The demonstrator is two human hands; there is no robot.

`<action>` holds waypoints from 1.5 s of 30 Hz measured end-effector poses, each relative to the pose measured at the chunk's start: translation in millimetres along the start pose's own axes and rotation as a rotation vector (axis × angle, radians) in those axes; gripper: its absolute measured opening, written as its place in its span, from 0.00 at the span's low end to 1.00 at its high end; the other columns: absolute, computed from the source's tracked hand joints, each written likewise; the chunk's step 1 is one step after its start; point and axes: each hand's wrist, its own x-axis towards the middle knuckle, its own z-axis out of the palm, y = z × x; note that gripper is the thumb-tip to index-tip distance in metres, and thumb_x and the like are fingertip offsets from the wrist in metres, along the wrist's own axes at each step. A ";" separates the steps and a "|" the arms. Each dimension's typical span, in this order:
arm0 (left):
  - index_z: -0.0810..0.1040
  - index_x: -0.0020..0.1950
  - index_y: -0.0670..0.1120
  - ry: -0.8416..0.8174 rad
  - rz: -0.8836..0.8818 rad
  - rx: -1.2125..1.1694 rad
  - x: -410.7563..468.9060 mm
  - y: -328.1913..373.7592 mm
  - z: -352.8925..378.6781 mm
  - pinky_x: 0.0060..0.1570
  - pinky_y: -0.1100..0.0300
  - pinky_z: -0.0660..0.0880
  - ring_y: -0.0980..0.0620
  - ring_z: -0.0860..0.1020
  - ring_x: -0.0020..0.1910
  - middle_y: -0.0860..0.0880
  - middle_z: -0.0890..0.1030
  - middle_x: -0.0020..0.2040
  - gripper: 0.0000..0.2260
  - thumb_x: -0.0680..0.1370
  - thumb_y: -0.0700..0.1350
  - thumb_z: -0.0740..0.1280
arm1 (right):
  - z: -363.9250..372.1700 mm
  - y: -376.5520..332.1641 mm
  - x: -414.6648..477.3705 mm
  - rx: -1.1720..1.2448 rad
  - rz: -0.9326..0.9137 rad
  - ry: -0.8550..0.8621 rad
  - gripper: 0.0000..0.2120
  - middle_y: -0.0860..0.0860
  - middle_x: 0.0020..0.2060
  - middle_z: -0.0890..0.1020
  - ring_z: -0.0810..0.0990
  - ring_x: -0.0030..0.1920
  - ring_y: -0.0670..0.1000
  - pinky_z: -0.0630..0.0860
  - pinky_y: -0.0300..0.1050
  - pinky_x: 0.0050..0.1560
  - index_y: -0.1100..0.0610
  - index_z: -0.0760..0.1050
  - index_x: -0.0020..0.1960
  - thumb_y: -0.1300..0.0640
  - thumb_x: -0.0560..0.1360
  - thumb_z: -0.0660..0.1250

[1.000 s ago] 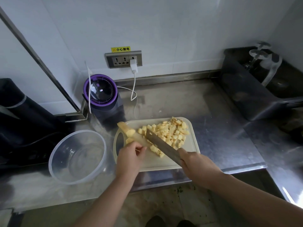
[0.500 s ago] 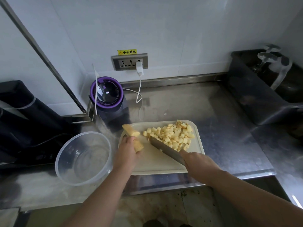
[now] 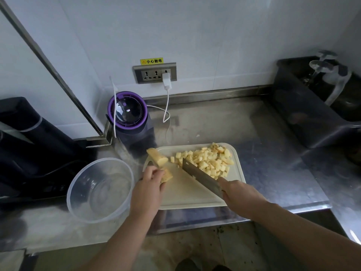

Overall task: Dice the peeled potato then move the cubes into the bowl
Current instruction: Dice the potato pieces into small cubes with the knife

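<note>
My right hand (image 3: 240, 194) curls round the knife (image 3: 201, 176) handle, blade pointing to ten o'clock across the cutting board (image 3: 187, 194). My left hand (image 3: 148, 184) pinches a pale yellow potato piece (image 3: 167, 175) near the board's nine o'clock edge. Beyond it lies a potato slab (image 3: 157, 156), long axis ten to four. Diced cubes (image 3: 211, 161) heap at one o'clock. The clear bowl (image 3: 100, 189), at nine o'clock beside the board, has no cubes in it yet.

One clear bowl (image 3: 93, 192), one cutting board (image 3: 185, 192), one knife (image 3: 201, 176). Two uncut potato chunks (image 3: 157, 157), plus a heap of cubes (image 3: 209, 161) too many to count. One purple-rimmed appliance (image 3: 128, 112), one white charger (image 3: 167, 80), one dark tub (image 3: 304, 118).
</note>
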 end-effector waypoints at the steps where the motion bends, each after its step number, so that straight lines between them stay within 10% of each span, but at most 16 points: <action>1: 0.83 0.52 0.45 0.015 0.035 0.014 -0.4 -0.3 0.7 0.33 0.57 0.79 0.48 0.80 0.40 0.47 0.77 0.52 0.17 0.65 0.41 0.79 | 0.4 -1.4 0.7 -0.001 -0.002 -0.002 0.15 0.48 0.45 0.75 0.79 0.42 0.47 0.81 0.43 0.45 0.50 0.62 0.70 0.56 0.84 0.54; 10: 0.83 0.56 0.45 0.013 0.220 0.165 -6.0 -13.2 4.1 0.37 0.54 0.80 0.46 0.81 0.41 0.47 0.80 0.54 0.24 0.61 0.37 0.80 | -0.3 -9.0 4.4 0.010 -0.006 0.001 0.14 0.49 0.47 0.77 0.80 0.42 0.48 0.82 0.45 0.46 0.50 0.63 0.69 0.54 0.84 0.54; 39: 0.75 0.66 0.45 -0.114 -0.036 0.106 -2.6 4.7 -7.4 0.48 0.61 0.78 0.52 0.81 0.50 0.50 0.70 0.68 0.14 0.80 0.43 0.63 | -10.3 -12.2 0.4 0.035 -0.042 0.022 0.17 0.47 0.50 0.77 0.80 0.41 0.47 0.81 0.36 0.45 0.49 0.63 0.71 0.54 0.83 0.58; 45: 0.81 0.53 0.46 -0.121 -0.023 0.162 3.8 3.3 -3.7 0.38 0.60 0.78 0.51 0.81 0.40 0.48 0.76 0.55 0.11 0.72 0.44 0.73 | -10.6 -13.3 0.9 0.010 -0.056 0.027 0.16 0.48 0.51 0.78 0.80 0.43 0.48 0.81 0.40 0.47 0.50 0.64 0.71 0.53 0.83 0.56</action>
